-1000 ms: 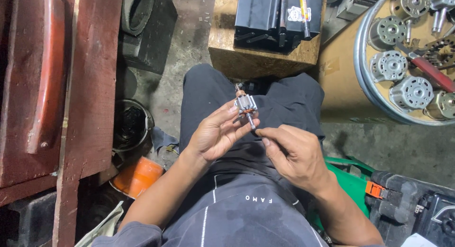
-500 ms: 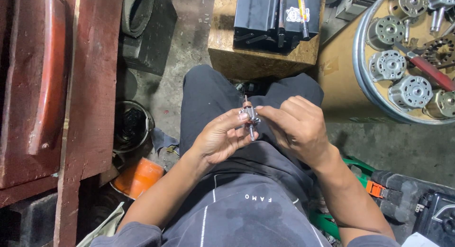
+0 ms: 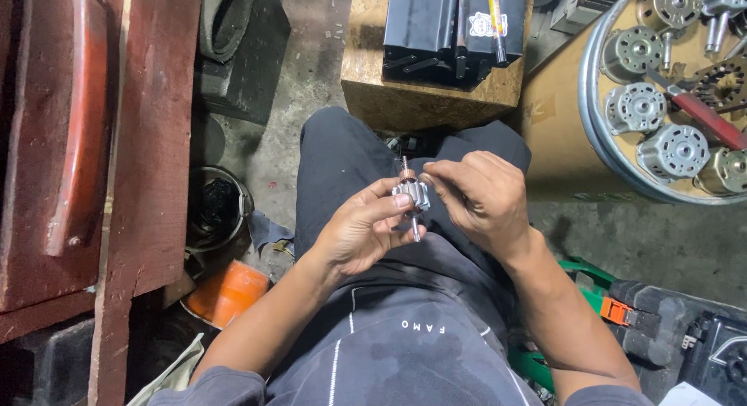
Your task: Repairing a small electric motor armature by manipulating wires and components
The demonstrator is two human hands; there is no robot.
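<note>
A small motor armature was found held over the lap, at frame centre. The left hand was closed about its laminated core, thumb pressed on top; the right hand was pinched shut at the upper, copper-coloured end. The part was judged rigid and light, with fine windings liable to damage; the steel core or shaft was judged the safe place to grip. At two o'clock, a round metal tray was seen to contain several small motors and a red-handled tool. At twelve o'clock, black casings were noted on a wooden block.
</note>
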